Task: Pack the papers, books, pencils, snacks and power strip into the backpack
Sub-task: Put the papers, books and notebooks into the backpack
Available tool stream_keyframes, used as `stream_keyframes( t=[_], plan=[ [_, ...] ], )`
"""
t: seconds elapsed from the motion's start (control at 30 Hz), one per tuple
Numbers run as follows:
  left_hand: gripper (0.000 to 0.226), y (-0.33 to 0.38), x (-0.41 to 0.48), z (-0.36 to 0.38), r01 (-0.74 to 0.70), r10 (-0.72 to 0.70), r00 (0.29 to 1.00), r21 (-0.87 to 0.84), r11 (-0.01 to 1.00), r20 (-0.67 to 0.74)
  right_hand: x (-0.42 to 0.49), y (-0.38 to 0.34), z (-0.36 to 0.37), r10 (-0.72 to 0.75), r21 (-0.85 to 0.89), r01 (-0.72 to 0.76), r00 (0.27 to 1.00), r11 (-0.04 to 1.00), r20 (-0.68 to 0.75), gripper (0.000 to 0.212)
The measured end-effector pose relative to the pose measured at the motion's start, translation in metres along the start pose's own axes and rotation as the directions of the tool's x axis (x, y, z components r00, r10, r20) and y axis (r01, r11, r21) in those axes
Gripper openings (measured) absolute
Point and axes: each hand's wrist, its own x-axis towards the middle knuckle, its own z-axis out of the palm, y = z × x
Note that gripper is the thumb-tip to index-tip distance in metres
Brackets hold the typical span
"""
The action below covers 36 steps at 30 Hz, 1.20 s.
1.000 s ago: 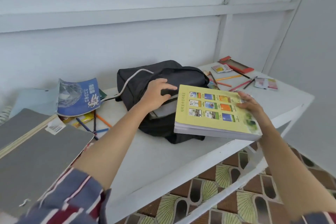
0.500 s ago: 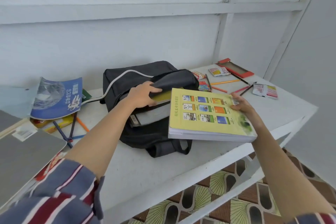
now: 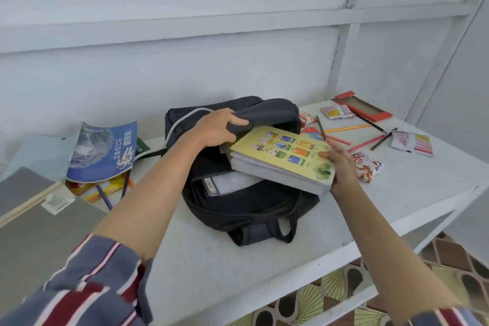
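Note:
A black backpack (image 3: pixel 254 209) lies open on the white table (image 3: pixel 397 193). My left hand (image 3: pixel 215 128) grips its upper flap and holds the opening up. My right hand (image 3: pixel 340 164) holds the near corner of a thick yellow book (image 3: pixel 283 156), whose far end sits inside the opening, tilted. Another book with a barcode (image 3: pixel 227 184) lies inside the bag. A white cord (image 3: pixel 180 120) runs over the backpack's top. Several pencils (image 3: pixel 346 128) and snack packets (image 3: pixel 366 165) lie to the right. A blue book (image 3: pixel 103 151) rests at the left.
An orange tray-like box lid (image 3: pixel 362 106) sits at the back right corner. Grey boards or folders (image 3: pixel 34 219) are stacked at the near left, with more pencils and a yellow packet (image 3: pixel 105 188) beside them. A white wall stands behind; patterned floor tiles (image 3: pixel 330 294) show below the table edge.
My left hand lifted the flap higher, widening the opening. My right hand pushed the yellow book leftward, so its far end has entered the backpack.

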Motion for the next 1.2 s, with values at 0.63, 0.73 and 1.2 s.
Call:
stream_keyframes(
  t=[0.63, 0.73, 1.2],
  plan=[
    [0.051, -0.012, 0.007, -0.001, -0.018, 0.021, 0.999, -0.052, 0.998, 0.045, -0.006, 0.016, 0.067, 0.241, -0.845, 0.011, 0.956, 0.535, 0.165, 0.065],
    [0.05, -0.014, 0.01, -0.002, -0.018, 0.022, 0.999, -0.093, 0.996, 0.038, -0.003, -0.011, 0.051, 0.158, -0.96, 0.281, 0.947, 0.01, 0.279, 0.068],
    [0.05, -0.018, 0.01, -0.004, -0.019, 0.032, 0.997, -0.189, 0.982, 0.065, 0.039, 0.037, 0.058, 0.075, -0.661, 0.749, 0.663, -0.054, 0.745, 0.043]
  ],
)
